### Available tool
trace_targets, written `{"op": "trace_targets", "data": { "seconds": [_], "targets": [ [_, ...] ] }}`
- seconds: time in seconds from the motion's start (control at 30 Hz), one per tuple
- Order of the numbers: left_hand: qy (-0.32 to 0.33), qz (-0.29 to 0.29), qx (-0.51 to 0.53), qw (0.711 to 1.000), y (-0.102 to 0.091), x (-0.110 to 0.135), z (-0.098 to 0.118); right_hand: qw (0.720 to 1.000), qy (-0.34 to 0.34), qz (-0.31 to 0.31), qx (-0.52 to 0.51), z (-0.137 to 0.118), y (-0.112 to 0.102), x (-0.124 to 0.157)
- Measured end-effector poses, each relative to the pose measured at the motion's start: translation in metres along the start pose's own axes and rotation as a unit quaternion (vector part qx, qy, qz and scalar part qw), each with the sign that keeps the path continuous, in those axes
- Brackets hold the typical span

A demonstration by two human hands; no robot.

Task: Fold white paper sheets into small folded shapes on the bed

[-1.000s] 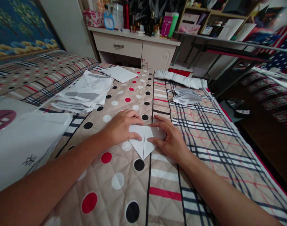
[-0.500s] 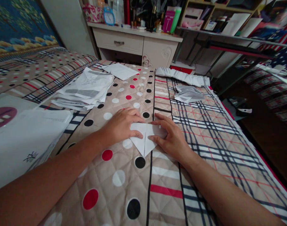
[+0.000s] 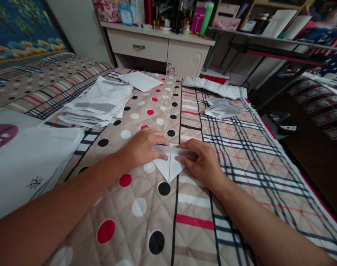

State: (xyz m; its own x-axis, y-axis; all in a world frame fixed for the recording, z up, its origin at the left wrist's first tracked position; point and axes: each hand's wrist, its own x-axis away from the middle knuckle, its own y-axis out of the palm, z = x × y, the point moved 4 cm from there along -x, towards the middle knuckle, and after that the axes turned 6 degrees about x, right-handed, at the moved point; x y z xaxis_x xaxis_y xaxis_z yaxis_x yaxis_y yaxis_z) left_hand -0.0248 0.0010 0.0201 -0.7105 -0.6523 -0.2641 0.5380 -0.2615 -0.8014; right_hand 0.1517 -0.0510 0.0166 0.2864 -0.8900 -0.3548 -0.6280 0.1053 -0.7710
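Observation:
A folded sheet of white paper lies on the quilted bedspread with its point toward me and a crease or seam down its middle. My left hand grips its left side, thumb on top and fingers at the far edge. On the opposite side, my right hand pinches the paper between thumb and fingers. Along the far edge a strip of the paper is lifted and shaded, bending over toward me. Part of both outer corners is hidden under my hands.
Stacked loose papers lie at the left, beyond a larger white stack. A single folded paper rests farther back. At the right are folded paper pieces and a long row of folded paper. A dresser stands behind the bed.
The far edge of the folded paper has come up and now bends toward me. My right hand's fingers have curled in closer; my left hand has barely moved.

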Motion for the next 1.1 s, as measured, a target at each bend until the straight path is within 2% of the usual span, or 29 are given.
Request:
{"op": "trace_targets", "data": {
  "seconds": [0.2, 0.33, 0.57, 0.8, 0.97, 1.1],
  "targets": [
    [0.003, 0.008, 0.07, 0.998, 0.0, 0.001, 0.002, 0.999, -0.021, 0.01, -0.032, -0.001, 0.001, 0.001],
    [0.027, 0.003, 0.084, 0.996, -0.003, 0.004, 0.005, 0.999, -0.038, 0.013, 0.015, -0.001, 0.001, 0.003],
    [0.061, -0.054, 0.027, 0.996, -0.009, 0.008, 0.009, 0.988, -0.102, 0.005, 0.117, -0.011, -0.002, 0.007],
    [0.05, -0.139, -0.047, 0.988, -0.012, 0.01, 0.018, 0.977, -0.135, -0.013, 0.166, -0.022, -0.005, 0.012],
    [0.032, -0.157, -0.064, 0.985, -0.016, 0.015, 0.022, 0.973, -0.137, -0.037, 0.182, -0.026, -0.007, 0.014],
    [0.028, -0.174, -0.111, 0.978, -0.019, 0.018, 0.036, 0.972, -0.138, -0.043, 0.187, -0.029, -0.008, 0.016]
  ]
}}
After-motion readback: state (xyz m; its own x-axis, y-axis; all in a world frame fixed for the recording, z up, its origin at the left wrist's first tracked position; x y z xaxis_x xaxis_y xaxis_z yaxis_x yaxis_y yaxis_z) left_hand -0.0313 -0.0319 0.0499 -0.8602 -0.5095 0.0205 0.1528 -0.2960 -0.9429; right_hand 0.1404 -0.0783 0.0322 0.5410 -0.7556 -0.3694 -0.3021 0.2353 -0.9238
